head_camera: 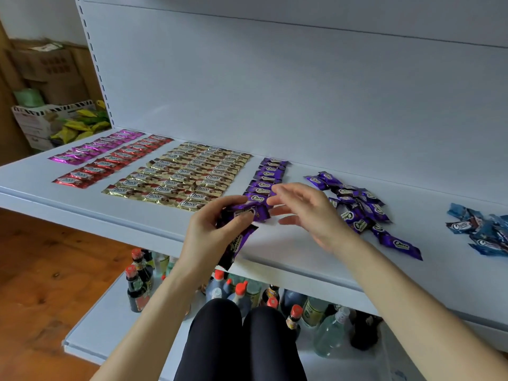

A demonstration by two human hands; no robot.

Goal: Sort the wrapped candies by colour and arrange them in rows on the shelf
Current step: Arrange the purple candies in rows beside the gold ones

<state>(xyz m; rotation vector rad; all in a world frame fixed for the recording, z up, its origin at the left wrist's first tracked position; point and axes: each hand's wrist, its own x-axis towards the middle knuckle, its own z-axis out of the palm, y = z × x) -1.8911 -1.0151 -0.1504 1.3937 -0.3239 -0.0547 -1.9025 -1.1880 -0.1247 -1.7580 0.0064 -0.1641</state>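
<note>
Your left hand (210, 231) grips a bunch of purple candies (243, 213), fingers curled round them, one wrapper hanging down past the shelf (288, 253) front. The purple row (270, 173) runs front-to-back and its near end sits just beyond the bunch; whether they touch, can't tell. Row candies lie long axis left-right, so the next one likely goes at that near end. Your right hand (308, 213) is nearer that slot, fingers loose and spread, holding nothing, between the row and the loose purple pile (360, 215).
</note>
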